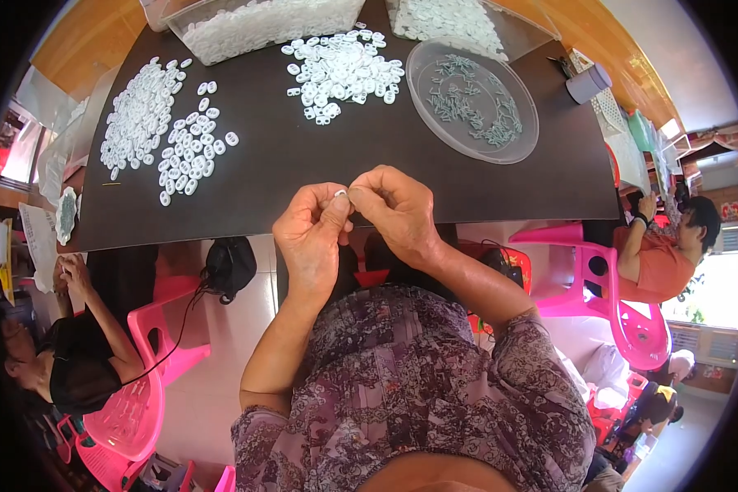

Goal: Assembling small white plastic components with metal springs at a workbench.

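While most of it is hidden by my grip, a small white plastic-looking piece [341, 193] shows just above the frame's centre, pinched in my left hand [310, 242]; my right hand [398, 211], thumb and forefinger together beside it, grips something I cannot tell.

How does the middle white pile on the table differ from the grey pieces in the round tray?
Colour: the white pile is bright white, while the grey pieces are a dull grey-green.
Shape: the white pile is mostly rounded ovals; the grey pieces look thin and slender.
Place: the white pile lies directly on the table, whereas the grey pieces lie inside the tray.
Shared: both are many small, loose pieces.
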Motion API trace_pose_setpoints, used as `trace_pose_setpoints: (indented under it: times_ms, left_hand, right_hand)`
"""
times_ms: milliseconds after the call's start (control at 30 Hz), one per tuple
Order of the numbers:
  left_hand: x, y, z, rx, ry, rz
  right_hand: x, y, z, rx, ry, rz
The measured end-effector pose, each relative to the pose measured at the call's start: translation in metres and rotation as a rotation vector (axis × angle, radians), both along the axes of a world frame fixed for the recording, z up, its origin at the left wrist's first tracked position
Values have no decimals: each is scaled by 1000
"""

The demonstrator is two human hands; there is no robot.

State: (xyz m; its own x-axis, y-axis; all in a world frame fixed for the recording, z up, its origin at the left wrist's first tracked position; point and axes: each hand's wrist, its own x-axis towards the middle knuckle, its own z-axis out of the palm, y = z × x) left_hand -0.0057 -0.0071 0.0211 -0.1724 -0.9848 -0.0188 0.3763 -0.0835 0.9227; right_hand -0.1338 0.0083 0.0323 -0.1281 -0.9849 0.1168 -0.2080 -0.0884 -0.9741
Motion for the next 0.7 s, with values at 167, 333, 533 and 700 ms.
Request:
trace_pose_setpoints:
  times_ms: [167, 333, 533, 700]
  left_hand:
    - [1, 0, 0, -1, -39, 32]
    - [4, 2, 4, 30, -13, 48]
    - [5, 3, 2, 19, -111, 56]
    - [4, 6, -1, -42, -130, 79]
  right_hand:
    - [2, -2, -5, 39, -153, -5]
    - [0, 0, 0, 77, -211, 41]
    - [-4, -1, -2, 91, -168, 91]
    - [-3, -1, -4, 144, -130, 96]
